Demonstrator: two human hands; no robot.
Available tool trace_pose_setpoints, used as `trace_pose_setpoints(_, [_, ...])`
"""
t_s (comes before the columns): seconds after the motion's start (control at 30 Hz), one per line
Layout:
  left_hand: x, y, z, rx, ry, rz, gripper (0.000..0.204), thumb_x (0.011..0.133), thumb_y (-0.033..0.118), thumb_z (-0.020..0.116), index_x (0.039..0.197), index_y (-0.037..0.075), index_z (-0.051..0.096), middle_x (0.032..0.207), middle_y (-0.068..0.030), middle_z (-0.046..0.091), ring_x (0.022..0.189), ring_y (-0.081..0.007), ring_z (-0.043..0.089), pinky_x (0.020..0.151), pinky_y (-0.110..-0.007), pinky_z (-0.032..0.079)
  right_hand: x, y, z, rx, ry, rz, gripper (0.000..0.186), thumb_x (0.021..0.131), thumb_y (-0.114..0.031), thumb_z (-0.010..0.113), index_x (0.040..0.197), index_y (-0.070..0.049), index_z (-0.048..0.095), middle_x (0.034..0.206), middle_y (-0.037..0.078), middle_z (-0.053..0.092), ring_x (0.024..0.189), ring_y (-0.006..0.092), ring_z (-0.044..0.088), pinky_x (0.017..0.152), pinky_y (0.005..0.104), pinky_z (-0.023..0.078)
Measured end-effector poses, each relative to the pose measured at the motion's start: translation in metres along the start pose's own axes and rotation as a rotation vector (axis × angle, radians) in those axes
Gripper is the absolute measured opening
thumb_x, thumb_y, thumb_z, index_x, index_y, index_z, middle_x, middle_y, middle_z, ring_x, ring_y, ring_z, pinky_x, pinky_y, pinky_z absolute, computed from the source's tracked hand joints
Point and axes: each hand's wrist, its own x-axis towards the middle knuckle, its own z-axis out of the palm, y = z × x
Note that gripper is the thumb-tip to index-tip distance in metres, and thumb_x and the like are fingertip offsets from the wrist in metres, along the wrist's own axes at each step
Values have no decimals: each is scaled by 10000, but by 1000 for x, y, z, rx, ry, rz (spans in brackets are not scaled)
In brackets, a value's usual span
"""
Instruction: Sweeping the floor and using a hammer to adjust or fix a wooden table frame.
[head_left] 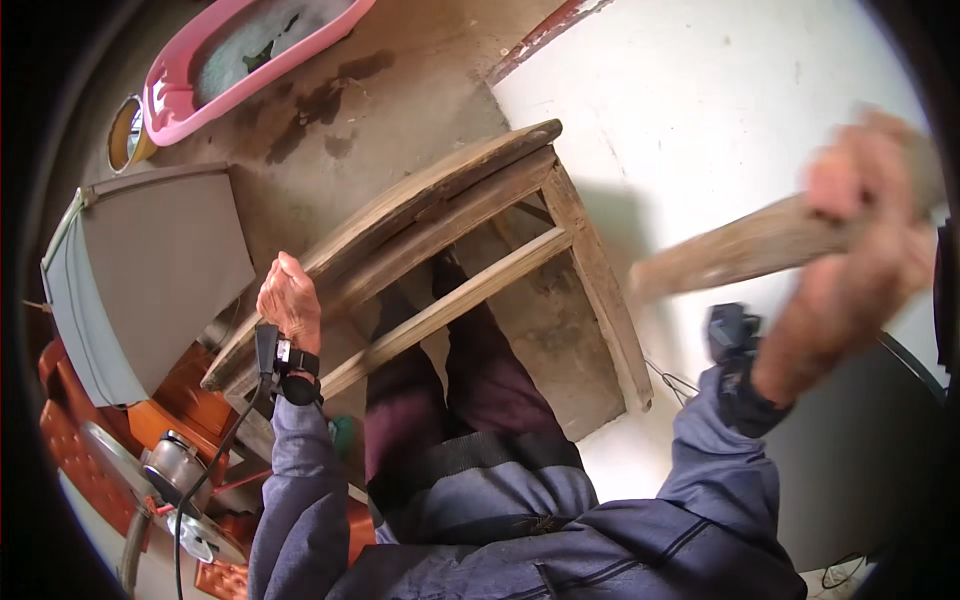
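Observation:
A worn wooden stool lies tipped on its side on the concrete floor, its legs and rungs toward me. My left hand grips the edge of its seat board. My right hand, blurred by motion, is raised at the right and closed around a rough wooden stick that points left toward the stool's leg. Both wrists wear dark straps with small devices. My legs stand between the stool's rungs.
A pink tub with water lies at the upper left, a round tin beside it. A grey board leans over orange machinery with a metal wheel at the lower left. A white wall rises at the right.

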Motion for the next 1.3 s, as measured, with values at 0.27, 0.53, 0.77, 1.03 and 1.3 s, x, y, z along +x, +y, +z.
trace_pose_setpoints(0.27, [0,4,-10,-9,-72,-127,351,921,205,353,671,42,537,712,-156,608,658,-351,584,579,-436,437,-101,141,65,-10,-347,175,179,852,-112,542,680,-63,558,492,-23,455,438,87,396,395,307,343])
trace_pose_setpoints(0.53, [6,23,-7,-60,-19,-74,328,920,201,354,692,31,517,721,-186,591,681,-380,569,597,-444,449,-130,164,96,-314,-355,489,107,767,-72,575,751,33,565,594,61,553,527,123,555,467,282,425])
trace_pose_setpoints(0.77, [2,8,-11,-25,-67,-138,307,904,208,388,738,36,582,766,-139,629,701,-341,595,623,-421,469,-78,27,82,309,-154,8,35,838,1,532,865,17,517,570,9,474,447,64,422,430,212,366])
trace_pose_setpoints(1.03, [3,11,-12,-40,-30,-77,269,887,181,419,712,46,573,743,-126,620,686,-313,594,628,-408,469,-145,115,93,-84,-572,314,213,779,-100,593,973,-33,536,692,123,578,581,219,542,562,355,446])
trace_pose_setpoints(1.3, [-2,4,-5,-53,21,-28,223,893,183,412,808,56,573,735,-101,596,737,-301,598,606,-404,475,-192,142,130,-291,-399,289,144,766,-102,616,782,25,549,572,11,509,515,122,510,474,315,422])
